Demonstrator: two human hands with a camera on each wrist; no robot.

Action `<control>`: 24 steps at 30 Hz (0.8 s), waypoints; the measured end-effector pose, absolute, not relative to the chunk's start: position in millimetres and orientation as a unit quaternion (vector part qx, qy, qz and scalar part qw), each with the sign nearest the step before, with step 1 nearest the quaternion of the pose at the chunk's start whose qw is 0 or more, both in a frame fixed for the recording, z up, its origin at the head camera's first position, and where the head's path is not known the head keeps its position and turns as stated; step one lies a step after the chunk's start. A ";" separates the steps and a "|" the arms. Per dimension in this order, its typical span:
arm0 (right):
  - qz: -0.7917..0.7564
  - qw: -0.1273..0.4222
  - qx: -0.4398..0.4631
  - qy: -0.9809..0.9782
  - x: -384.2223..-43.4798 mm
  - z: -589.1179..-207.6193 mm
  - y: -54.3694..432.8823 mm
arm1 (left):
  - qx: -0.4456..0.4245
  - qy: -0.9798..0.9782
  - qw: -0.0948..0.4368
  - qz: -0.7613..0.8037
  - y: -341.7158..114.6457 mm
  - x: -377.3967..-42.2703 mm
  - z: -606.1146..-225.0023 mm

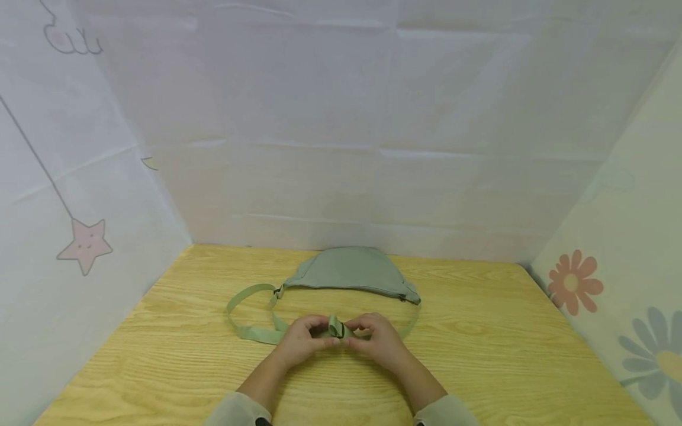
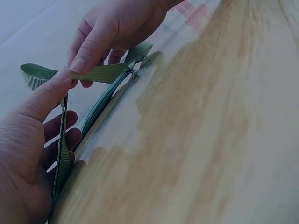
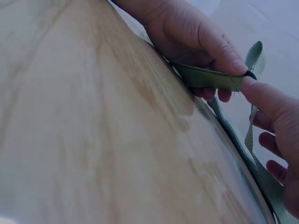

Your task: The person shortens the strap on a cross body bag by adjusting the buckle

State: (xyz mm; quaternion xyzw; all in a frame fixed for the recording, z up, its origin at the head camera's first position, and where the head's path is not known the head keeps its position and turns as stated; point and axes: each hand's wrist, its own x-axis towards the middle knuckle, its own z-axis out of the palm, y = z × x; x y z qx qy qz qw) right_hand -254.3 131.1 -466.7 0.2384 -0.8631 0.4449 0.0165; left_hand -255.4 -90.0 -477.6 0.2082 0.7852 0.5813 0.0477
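Head view: a green strap is pinched at its dark slider by the left hand and right hand, the bag lying near the desk's far edge; slider adjustment seems in hand, a steady pull called for; room is left sideways; left wrist: a raised loop is shown; right wrist: the slider is part-hidden.

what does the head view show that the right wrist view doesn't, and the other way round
Only the head view: the green bag's whole rounded body, the pink star, the orange flower and blue flower, and both sleeves.

Only the right wrist view: fine loose threads at the edge of the strap, and the lower fingers of the right hand.

Both: the right hand and left hand holding the strap by its dark buckle, above the wooden table.
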 end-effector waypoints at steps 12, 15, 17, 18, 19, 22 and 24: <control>0.383 0.041 0.252 -0.888 -252.1 -465.2 132.7 | 0.197 0.793 0.049 0.574 -87.6 -257.9 -481.2; 0.329 0.070 0.263 -0.904 -251.7 -466.0 135.1 | 0.196 0.795 0.049 0.572 -88.1 -258.3 -482.4; 0.292 0.084 0.268 -0.914 -251.7 -466.1 137.6 | 0.196 0.797 0.047 0.570 -88.3 -258.3 -482.6; 0.274 0.088 0.269 -0.919 -252.1 -466.4 139.1 | 0.194 0.797 0.046 0.569 -88.4 -258.3 -482.6; 0.256 0.090 0.271 -0.924 -252.3 -466.0 140.4 | 0.194 0.798 0.046 0.569 -88.6 -258.2 -482.6; 0.213 0.086 0.277 -0.933 -253.4 -464.7 143.8 | 0.192 0.799 0.045 0.568 -88.9 -257.8 -481.5; 0.195 0.079 0.284 -0.935 -253.8 -463.4 145.1 | 0.190 0.799 0.045 0.569 -88.9 -257.6 -480.8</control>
